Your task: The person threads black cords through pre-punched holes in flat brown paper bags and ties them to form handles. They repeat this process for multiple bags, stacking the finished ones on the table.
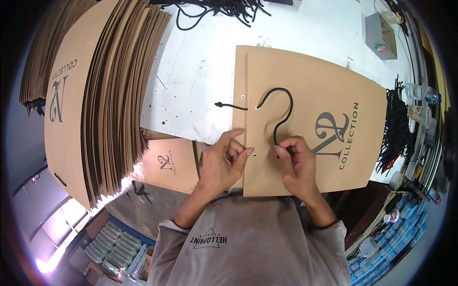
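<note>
A flat brown paper bag (296, 76) with dark printing lies on the white table in front of me. A black cord (290, 107) passes through the upper eyelet near the bag's left edge. Its knotted end sticks out to the left, and the rest loops over the bag's face. My right hand (296, 159) pinches the free end of that cord above the bag. At the bag's left edge, my left hand (227, 159) holds the top panel between thumb and fingers beside the lower eyelet (254, 155).
Tall stacks of brown bags (114, 90) stand at the left. Loose black cords (224, 9) lie at the table's far edge, with another bundle of cords (395, 124) at the right. A grey metal block (380, 35) and a plastic bottle (422, 93) sit at far right.
</note>
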The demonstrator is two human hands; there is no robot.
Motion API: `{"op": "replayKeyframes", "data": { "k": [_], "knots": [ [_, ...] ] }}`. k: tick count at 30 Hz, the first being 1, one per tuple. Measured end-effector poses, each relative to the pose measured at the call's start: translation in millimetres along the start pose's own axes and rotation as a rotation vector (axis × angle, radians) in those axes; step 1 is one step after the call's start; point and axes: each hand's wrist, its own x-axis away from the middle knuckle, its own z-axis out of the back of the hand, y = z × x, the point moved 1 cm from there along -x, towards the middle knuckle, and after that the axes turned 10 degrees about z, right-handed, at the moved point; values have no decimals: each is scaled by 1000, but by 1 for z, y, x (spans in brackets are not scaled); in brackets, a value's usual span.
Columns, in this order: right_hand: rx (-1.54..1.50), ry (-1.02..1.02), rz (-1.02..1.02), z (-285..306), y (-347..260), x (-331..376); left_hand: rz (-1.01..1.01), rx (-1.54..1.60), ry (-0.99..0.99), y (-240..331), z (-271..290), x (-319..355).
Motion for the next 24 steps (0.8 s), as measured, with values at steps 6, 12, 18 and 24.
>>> {"op": "replayKeyframes", "data": {
  "k": [6, 12, 18, 24],
  "knots": [
    [-364, 39, 196, -12, 14, 3, -116, 83, -167, -3, 9, -13],
    [-158, 102, 403, -20, 22, 4, 6, 318, -360, -3, 9, -14],
    [-71, 47, 445, -22, 22, 7, 30, 465, -525, -15, 9, -17],
    [-131, 115, 432, -20, 33, 1, -5, 282, -390, -16, 6, -11]
  ]
}}
